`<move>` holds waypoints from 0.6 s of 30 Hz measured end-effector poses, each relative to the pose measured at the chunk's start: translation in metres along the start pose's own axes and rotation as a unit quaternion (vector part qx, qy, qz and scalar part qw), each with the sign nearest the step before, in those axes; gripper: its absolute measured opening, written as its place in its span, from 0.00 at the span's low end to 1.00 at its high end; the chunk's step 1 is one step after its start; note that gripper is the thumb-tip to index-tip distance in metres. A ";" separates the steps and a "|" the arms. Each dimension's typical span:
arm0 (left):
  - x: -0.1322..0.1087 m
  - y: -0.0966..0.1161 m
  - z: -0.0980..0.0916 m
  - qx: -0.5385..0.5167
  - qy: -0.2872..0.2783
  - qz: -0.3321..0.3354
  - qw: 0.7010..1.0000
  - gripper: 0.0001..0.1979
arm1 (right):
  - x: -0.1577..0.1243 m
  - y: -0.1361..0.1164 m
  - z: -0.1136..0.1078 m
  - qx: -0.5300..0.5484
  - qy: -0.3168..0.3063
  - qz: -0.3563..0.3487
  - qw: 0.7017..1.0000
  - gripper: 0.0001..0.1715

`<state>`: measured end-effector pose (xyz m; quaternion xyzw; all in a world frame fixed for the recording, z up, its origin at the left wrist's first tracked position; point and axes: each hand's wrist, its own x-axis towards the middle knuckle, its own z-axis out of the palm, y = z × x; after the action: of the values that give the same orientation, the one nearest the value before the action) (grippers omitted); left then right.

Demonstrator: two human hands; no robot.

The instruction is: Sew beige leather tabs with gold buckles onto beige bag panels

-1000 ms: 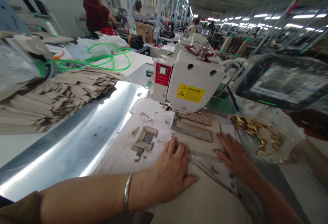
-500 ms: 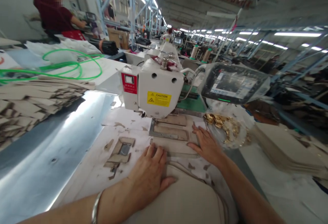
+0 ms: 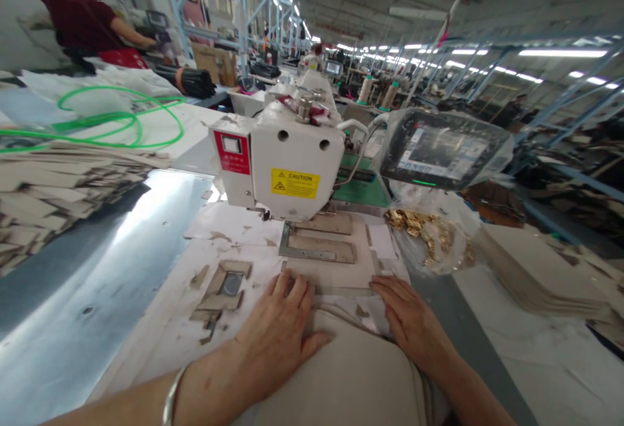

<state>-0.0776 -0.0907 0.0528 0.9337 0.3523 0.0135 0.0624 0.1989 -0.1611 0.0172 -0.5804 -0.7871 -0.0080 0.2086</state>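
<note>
I find the beige panel [image 3: 331, 274] flat on the bench [image 3: 121, 270], directly ahead between my fingertips, neither hand nearer. It points toward the bench's far edge; its long axis appears crosswise, the far end obscured beneath the metal frame [image 3: 312, 255]. My left hand [image 3: 275, 322] meets its near-left corner, my right hand [image 3: 414, 325] its near-right; both lie loosely extended, grasping nothing.

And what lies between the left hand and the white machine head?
In the head view, a metal frame and part of the beige panel lie between the left hand and the machine head.
</note>
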 end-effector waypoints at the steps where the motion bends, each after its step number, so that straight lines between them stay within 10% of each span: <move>1: 0.000 0.000 0.000 0.000 -0.001 -0.001 1.000 0.33 | 0.001 -0.002 0.001 0.003 0.004 0.006 1.000 0.26; 8: 0.001 -0.003 0.010 -0.010 0.022 0.002 1.000 0.33 | -0.004 0.009 -0.004 0.074 0.057 0.026 0.995 0.23; 13: 0.000 -0.003 0.009 -0.019 0.020 0.001 1.000 0.31 | 0.017 0.089 -0.027 -0.018 0.142 0.227 0.963 0.19; 18: -0.001 0.000 0.005 -0.017 0.018 -0.006 1.000 0.31 | 0.066 0.149 -0.028 -0.223 0.039 0.244 0.943 0.18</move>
<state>-0.0781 -0.0914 0.0474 0.9299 0.3588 0.0363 0.0720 0.3284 -0.0597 0.0311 -0.7857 -0.5904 -0.1547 0.1004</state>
